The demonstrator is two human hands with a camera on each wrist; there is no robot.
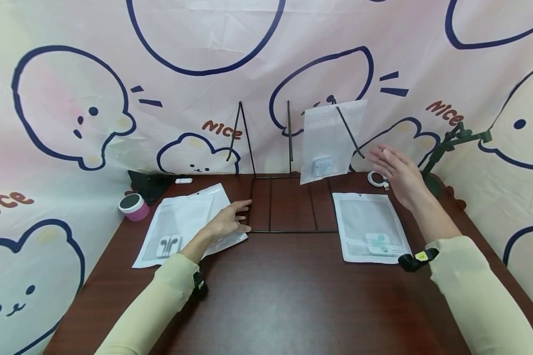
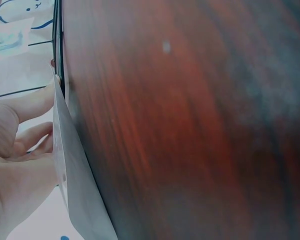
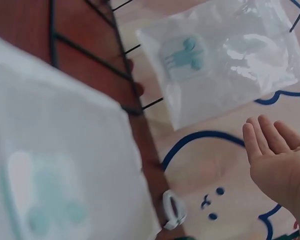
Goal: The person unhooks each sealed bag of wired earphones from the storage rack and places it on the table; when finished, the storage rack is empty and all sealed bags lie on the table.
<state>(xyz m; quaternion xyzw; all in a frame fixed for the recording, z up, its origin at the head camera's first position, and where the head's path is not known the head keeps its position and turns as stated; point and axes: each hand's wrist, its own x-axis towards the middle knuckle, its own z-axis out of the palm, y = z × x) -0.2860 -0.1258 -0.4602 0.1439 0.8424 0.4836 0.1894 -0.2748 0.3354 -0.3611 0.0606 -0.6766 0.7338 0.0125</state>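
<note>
A black wire rack (image 1: pixel 270 204) stands at the back of the table. On its right arm hangs a white zip pouch (image 1: pixel 330 130) with earphones showing at the bottom. My left hand (image 1: pixel 224 221) lies over the edge of the left pouches, its spread fingertips at the left rod of the rack's base. Those pouches (image 1: pixel 184 209) overlap, and white earphones (image 1: pixel 168 245) show in the upper one. To the right of the hanging pouch, my right hand (image 1: pixel 397 175) is raised with straight fingers and holds nothing. Below it, another pouch (image 1: pixel 360 217) lies flat on the table.
A green clamp arm (image 1: pixel 437 153) stands at the back right, near a coiled white cable (image 1: pixel 375 180). At the back left are a pink jar (image 1: pixel 135 209), a black object (image 1: pixel 148 185) and a small white piece (image 1: pixel 184 181). A printed cloth (image 1: pixel 182 93) hangs behind the table.
</note>
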